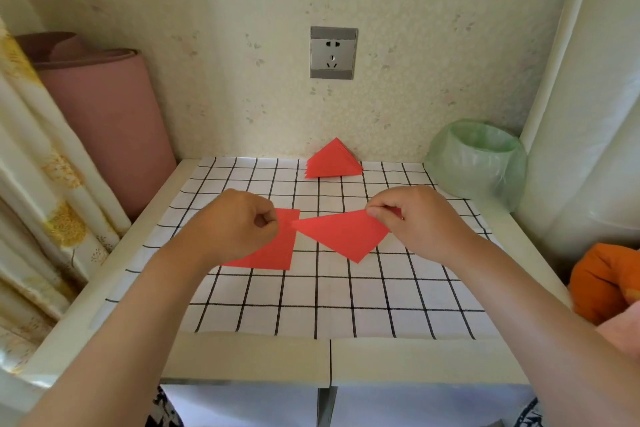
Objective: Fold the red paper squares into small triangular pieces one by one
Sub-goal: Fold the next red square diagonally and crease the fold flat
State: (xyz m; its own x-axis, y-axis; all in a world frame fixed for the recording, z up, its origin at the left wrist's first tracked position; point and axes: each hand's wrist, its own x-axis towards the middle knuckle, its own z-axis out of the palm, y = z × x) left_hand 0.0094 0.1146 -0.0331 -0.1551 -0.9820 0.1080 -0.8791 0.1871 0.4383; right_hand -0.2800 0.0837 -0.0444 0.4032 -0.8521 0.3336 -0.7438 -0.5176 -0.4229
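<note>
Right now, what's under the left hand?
A flat red paper square on the checked mat. The left hand covers its upper-left part, so whether it's one sheet or a stack, or whether the fingers pinch it, can't be seen.

Wall socket [333,53]: no brand or letters can be read.
Folded red paper [343,234]: plain, no print.
Checked cloth [311,298]: only black lines, no words.

A pale cream surface [242,357] carries a white sheet with a black grid [329,298] over most of its top. On the sheet, a stack of red paper squares [273,253] lies left of centre. A pile of folded red triangles [332,163] sits at the far edge. A green bag-lined bin [478,163] stands at the far right corner.
</note>
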